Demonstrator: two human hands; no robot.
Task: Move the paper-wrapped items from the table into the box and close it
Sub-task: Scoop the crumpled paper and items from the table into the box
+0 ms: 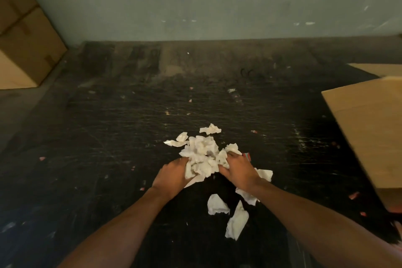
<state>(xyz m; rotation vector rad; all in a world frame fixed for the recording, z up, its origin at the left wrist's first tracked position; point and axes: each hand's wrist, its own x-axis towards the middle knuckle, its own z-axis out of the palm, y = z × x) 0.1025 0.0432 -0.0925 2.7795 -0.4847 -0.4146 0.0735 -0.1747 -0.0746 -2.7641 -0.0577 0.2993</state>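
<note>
Paper-wrapped bundle [201, 156] sits mid-table, crumpled white wads heaped together, near my edge of the black table [108, 126]. My left hand [171, 173] cups its left side, fingers curled into the paper; right hand [237, 169] does the same from the right, thumb and fingers dug into the wads, so both are gripping, squeezing the heap between them. Something red/teal [247, 156] peeks out just beside my right knuckles; can't tell what it is. Loose scraps outside the grab: one piece [210, 129] beyond the heap, a few [217, 204] nearer me btwn my forearms, another long one [237, 222] below that. Open box [369, 128] stands at right, well apart from the pile, flap up. More cartons [24, 35] far left by the wall. Risks, as I judge: heap is loose, not one solid lump, so lifting w/ side pressure only could shed wads on the way across to the box; the stray scraps would get left behind and need a 2nd pass; the raised flap could catch my right arm on the way in.
</note>
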